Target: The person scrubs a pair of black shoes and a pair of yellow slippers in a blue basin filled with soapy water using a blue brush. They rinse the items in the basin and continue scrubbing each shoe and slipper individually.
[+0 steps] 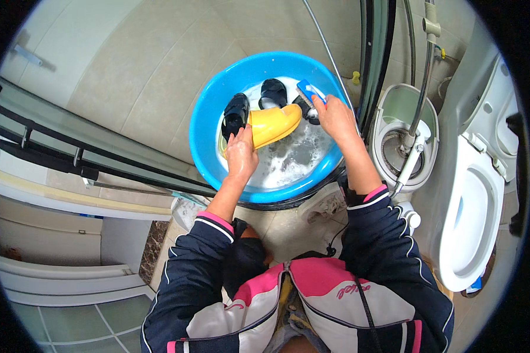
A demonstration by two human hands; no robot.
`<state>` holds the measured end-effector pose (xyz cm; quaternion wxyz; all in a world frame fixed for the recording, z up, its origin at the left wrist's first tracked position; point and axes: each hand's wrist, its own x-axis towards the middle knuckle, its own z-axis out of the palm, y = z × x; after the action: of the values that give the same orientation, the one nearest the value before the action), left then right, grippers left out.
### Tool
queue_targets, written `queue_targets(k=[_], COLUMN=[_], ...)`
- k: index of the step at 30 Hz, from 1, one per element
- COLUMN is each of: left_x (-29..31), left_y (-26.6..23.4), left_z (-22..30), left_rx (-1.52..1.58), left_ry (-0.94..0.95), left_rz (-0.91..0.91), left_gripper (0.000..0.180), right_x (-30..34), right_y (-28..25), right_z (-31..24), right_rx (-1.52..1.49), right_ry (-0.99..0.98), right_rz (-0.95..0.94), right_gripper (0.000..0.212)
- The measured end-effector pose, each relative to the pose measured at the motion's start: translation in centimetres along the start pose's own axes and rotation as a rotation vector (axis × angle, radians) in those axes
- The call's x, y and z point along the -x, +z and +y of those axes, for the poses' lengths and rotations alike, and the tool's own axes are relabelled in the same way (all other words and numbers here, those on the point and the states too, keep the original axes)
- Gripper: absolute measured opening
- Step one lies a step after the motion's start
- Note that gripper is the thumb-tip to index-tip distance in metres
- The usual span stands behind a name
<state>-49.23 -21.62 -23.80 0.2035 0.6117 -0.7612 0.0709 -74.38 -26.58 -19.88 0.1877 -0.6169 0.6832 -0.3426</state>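
Observation:
A yellow slipper (pixel 277 125) lies tilted over soapy water in a large blue basin (pixel 201 141). My left hand (pixel 241 156) is closed on its left end, and its other end points right. In my right hand (pixel 337 120) is a blue scrubbing brush (pixel 307 93), held just beyond the slipper's right end; I cannot tell whether the bristles touch it. One black slipper (pixel 236 115) leans by the basin's left side, next to my left hand. Another black slipper (pixel 273 93) sits farther back. Partly hidden under the brush is a dark item (pixel 306 112), and white foam spreads around them.
To the right stand a mop bucket (pixel 434 126) with a pole and a white toilet (pixel 474 217). A glass panel with a black rail (pixel 41 147) runs along the left. Behind the basin's right side a thin metal rod (pixel 327 44) slants down.

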Motion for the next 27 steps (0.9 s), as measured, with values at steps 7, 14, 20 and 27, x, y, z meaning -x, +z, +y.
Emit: queue_targets(k=[7, 14, 20, 27], left_x=[0.7, 1.2, 2.6, 2.2], left_y=[-0.6, 1.8, 0.1, 1.1], left_z=[3.0, 2.0, 1.7, 0.2], left_rx=[-0.022, 0.123, 0.186, 0.216], left_ry=[-0.262, -0.401, -0.381, -0.457], left_rz=[-0.115, -0.109, -0.038, -0.045], left_gripper=[0.036, 0.035, 0.035, 0.035], right_x=[1.8, 7.6, 1.8, 7.5], right_y=[3.5, 9.7, 9.1, 11.8], right_z=[-1.5, -4.8, -1.0, -4.5], right_rx=[0.027, 0.131, 0.236, 0.262], right_ry=[-0.008, -0.299, -0.224, -0.349], right_rz=[-0.032, -0.107, 0.159, -0.021], right_gripper=[0.05, 0.041, 0.035, 0.036])
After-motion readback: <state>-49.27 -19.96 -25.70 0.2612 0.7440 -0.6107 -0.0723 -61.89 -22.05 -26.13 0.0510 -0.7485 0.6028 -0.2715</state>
